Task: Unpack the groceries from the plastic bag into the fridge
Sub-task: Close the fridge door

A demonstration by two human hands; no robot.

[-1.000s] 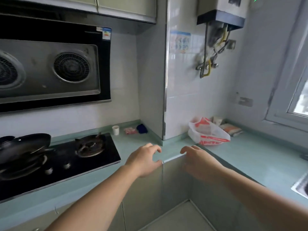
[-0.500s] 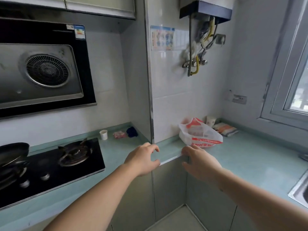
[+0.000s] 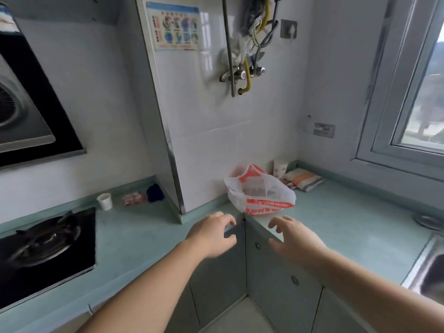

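Head view: both the left hand [image 3: 211,234] and right hand [image 3: 296,237], loosely spread and empty, have neared the plastic bag [image 3: 260,192].

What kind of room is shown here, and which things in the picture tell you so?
Most likely a small home kitchen: a black gas hob set into a pale green L-shaped countertop, a steel sink at the right edge, and grey cupboard doors below.

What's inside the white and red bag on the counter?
The plastic bag is see-through in places, and something pale and boxy shows inside, like a clear container. What is in it cannot be told; the red print hides the rest.
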